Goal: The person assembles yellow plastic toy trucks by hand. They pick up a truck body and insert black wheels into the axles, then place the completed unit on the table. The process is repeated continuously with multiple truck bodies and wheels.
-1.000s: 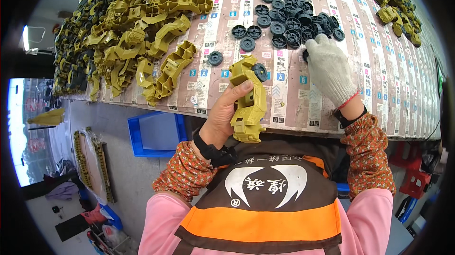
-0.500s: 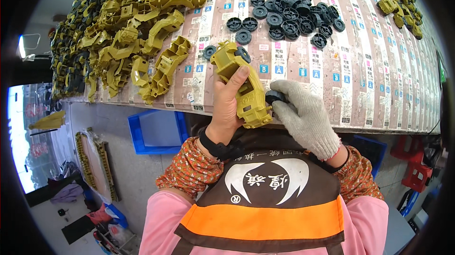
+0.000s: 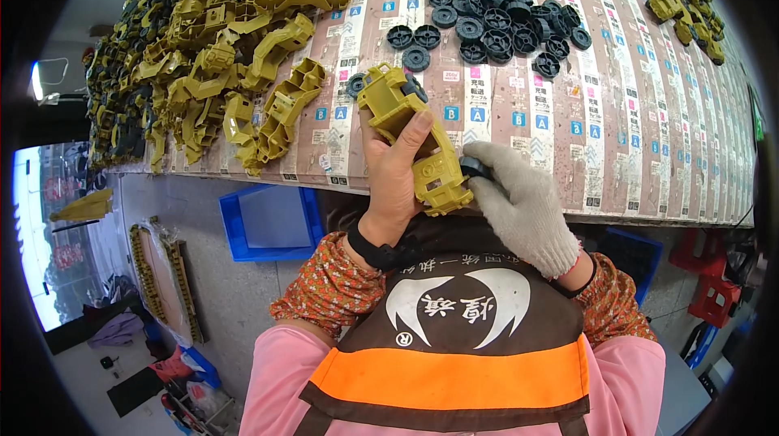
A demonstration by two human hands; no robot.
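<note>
Head view, and here's the change: the gloved right hand point(image 3: 526, 202), a second ago up at the wheel pile point(image 3: 497, 21), is now down beside the yellow vehicle body point(image 3: 442, 184), bringing a dark wheel point(image 3: 475, 168) right up to its flank! Over the last half-second the body has tipped slightly, its near end swinging toward that wheel. So the two parts are together at last, and the work looks to be at the fitting stage; another wheel point(image 3: 415, 89) already sits at the body's 12 o'clock end. Is the new one seated? Can't tell, the glove hides the join.

Now the fingers! The bare left hand point(image 3: 393, 186) is closed around the body from its 8 o'clock side, thumb laid across it, the other fingers hidden behind. On the right, gloved thumb and forefinger make a narrow pinch, wheel caught between them at the body's 3 o'clock edge.

And the body itself? Held up near the surface point(image 3: 649, 172) at its front edge, far end leaning to 11 o'clock. From there the pile lies toward 1 o'clock, a heap of yellow bodies point(image 3: 215, 30) toward 10, and a blue tray point(image 3: 230, 233) below, toward 8.
</note>
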